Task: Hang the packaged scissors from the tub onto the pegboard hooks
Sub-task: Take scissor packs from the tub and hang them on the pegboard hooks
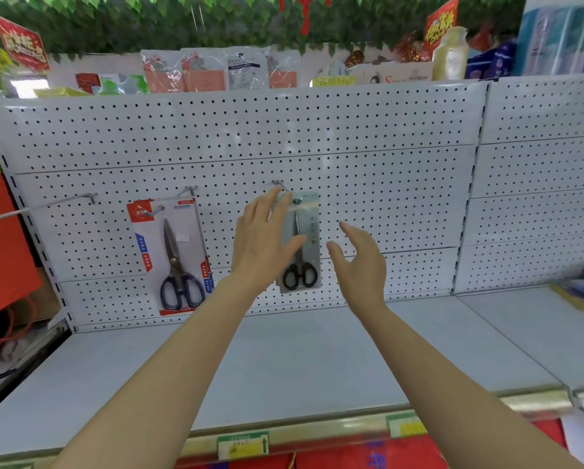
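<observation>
A grey pack of black-handled scissors (300,262) hangs from the middle hook (280,185) of the white pegboard (368,184). My left hand (267,242) lies over the pack's left side, fingers straight and thumb across its front. My right hand (360,262) hovers just right of the pack, fingers relaxed, touching nothing. A red-and-white pack of blue-handled scissors (175,255) hangs from the hook to the left (189,191). The tub is out of view.
A long bare hook (47,206) sticks out at the far left. The white shelf (284,360) runs below the pegboard, with price tags on its front edge. Packaged goods line the top. Items lie on the right shelf (581,289).
</observation>
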A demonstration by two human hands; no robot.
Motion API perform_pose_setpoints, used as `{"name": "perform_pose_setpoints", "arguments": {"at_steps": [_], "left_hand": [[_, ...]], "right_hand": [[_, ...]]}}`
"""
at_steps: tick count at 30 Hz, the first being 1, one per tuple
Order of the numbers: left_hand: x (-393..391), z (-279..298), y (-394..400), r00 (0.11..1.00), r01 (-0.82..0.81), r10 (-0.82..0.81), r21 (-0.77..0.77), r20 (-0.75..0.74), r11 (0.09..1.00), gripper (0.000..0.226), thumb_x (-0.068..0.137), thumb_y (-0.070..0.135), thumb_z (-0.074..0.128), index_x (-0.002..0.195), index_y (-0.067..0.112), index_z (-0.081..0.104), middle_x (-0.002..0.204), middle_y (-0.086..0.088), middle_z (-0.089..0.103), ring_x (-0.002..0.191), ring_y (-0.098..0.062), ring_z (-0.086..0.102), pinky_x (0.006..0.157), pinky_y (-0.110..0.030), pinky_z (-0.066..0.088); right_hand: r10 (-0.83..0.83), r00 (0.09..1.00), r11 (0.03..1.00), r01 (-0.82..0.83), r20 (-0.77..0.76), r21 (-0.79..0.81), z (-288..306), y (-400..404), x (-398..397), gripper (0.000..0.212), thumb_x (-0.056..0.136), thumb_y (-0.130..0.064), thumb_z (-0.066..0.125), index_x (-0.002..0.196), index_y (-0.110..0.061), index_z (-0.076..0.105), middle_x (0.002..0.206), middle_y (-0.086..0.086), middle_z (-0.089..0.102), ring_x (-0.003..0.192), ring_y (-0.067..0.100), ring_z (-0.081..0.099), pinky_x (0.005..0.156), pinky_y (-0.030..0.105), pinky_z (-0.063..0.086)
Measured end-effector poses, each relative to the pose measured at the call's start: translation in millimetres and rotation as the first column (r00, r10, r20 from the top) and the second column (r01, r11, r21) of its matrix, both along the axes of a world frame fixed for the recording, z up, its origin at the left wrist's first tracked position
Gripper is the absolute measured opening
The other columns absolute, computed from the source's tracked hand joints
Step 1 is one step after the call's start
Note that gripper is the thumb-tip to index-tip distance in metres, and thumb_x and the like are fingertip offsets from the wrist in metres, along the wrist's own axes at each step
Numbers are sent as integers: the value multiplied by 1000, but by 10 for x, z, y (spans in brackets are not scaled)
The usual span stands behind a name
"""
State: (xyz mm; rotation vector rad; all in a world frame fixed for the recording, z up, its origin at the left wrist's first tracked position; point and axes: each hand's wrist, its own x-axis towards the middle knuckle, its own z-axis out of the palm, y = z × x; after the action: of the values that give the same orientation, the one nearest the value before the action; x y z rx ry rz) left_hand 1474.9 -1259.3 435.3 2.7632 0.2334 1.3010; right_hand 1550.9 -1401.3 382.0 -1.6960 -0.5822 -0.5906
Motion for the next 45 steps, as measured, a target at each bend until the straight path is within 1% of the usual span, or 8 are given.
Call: {"name": "perform_pose_setpoints", "arguments": {"at_steps": [5, 13, 18, 26, 33, 38, 42, 45], "left_hand": [[-217, 51, -344, 999, 24, -30, 188, 30, 982, 73, 86, 43, 65, 148, 18, 36, 155, -3, 31, 142, -27, 25, 115, -44, 23], [-364, -218, -1255, 977, 209, -207, 338, -42, 918, 65, 89, 40, 60, 146, 15, 40, 150, -5, 40, 136, -29, 35, 110, -43, 26], [-315, -988, -1863, 926, 376, -347, 262, -149, 889, 60, 88, 34, 58, 142, 10, 46, 145, -10, 46, 129, -34, 43, 104, -46, 33], [-276, -3154, -2658, 695, 603, -407, 173, -593, 779, 61, 72, 28, 73, 129, 11, 59, 132, -11, 57, 118, -33, 54, 96, -42, 39], [-654, -4780, -2986, 318, 807, -296, 93, -901, 583, 30, 70, 26, 64, 98, 19, 70, 101, 1, 68, 96, -22, 64, 85, -34, 43], [-963, -5701, -3120, -24, 848, -36, -39, -999, 528, 33, 91, 8, 49, 122, 13, 58, 127, -5, 57, 121, -26, 49, 102, -38, 37], [-1023, -6126, -3215, -64, 870, 16, -48, -998, 491, 52, 91, 8, 48, 142, 6, 37, 143, -13, 40, 132, -31, 38, 108, -43, 34], [-1032, -6216, -3269, 15, 909, -18, 6, -1000, 417, 48, 91, 6, 45, 138, 4, 38, 135, -17, 43, 123, -35, 44, 104, -46, 37]], "right_hand": [[-152, 874, 930, 285, 461, -233, 173, -547, -117, 45, 86, -25, 70, 128, -9, 63, 124, 6, 66, 113, 27, 61, 97, 40, 41], [-195, 728, 815, 493, 658, -304, 53, -1635, -472, 44, 88, -28, 62, 125, -5, 64, 118, 9, 68, 111, 29, 63, 93, 40, 42], [-279, 746, 725, 576, 604, -377, -564, -2349, -611, 45, 84, -28, 64, 123, -5, 65, 113, 10, 70, 103, 30, 65, 88, 38, 43], [-396, 839, 607, 544, 373, -579, -2134, -3239, -869, 40, 83, -27, 62, 115, -4, 67, 106, 11, 70, 98, 32, 65, 84, 41, 45], [-490, 853, 519, 453, 182, -725, -3403, -3724, -1148, 42, 85, -25, 63, 120, -3, 65, 111, 11, 69, 98, 33, 64, 86, 44, 46], [-522, 849, 506, 385, 81, -772, -4104, -3904, -1400, 45, 74, -14, 80, 114, 1, 67, 104, 14, 71, 90, 35, 67, 79, 45, 50], [-539, 842, 501, 312, -9, -807, -4562, -4033, -1574, 45, 77, -14, 77, 118, 1, 66, 108, 13, 70, 96, 35, 67, 85, 43, 46], [-549, 834, 492, 281, -43, -824, -4801, -4096, -1683, 45, 77, -14, 76, 119, 0, 66, 108, 12, 70, 96, 34, 67, 87, 40, 44]]}}
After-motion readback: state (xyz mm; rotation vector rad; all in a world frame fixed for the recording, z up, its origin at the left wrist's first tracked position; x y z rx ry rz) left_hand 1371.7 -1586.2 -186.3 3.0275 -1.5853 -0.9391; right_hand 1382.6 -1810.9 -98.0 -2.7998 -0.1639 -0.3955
